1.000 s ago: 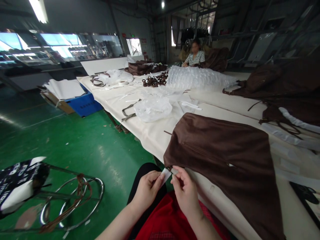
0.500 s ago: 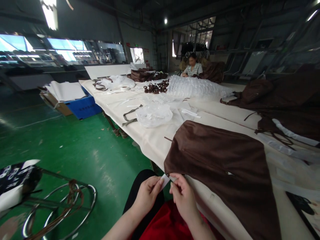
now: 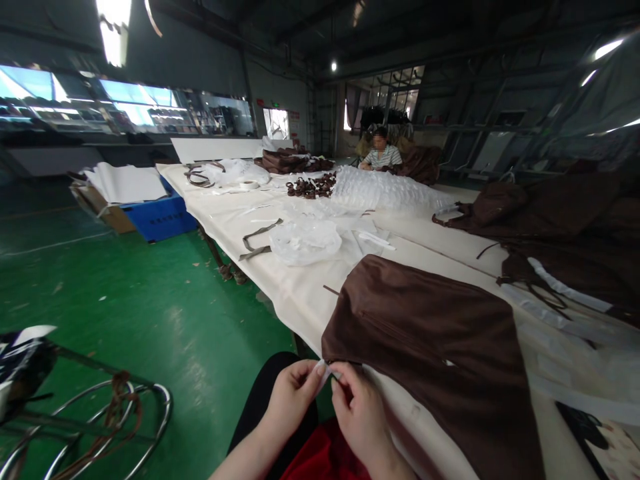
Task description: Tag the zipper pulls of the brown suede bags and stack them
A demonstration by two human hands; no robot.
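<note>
Our left hand (image 3: 293, 395) pinches a white strip (image 3: 322, 369) | our right hand (image 3: 361, 408) curls beside it, grip we cannot tell | brown bag (image 3: 430, 333) just beyond both, on worktop (image 3: 295, 297) | best we pinch close, strip flat

2 wearer's hands (image 3: 291, 395), 1 white strip (image 3: 325, 373), 1 near brown bag (image 3: 425, 333), 1 blue box (image 3: 163, 217), 1 co-worker (image 3: 385, 156).

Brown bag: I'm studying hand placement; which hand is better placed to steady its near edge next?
Probably the right hand, at the near edge of the brown bag; the left hand, farther left, pinches a white strip.
</note>
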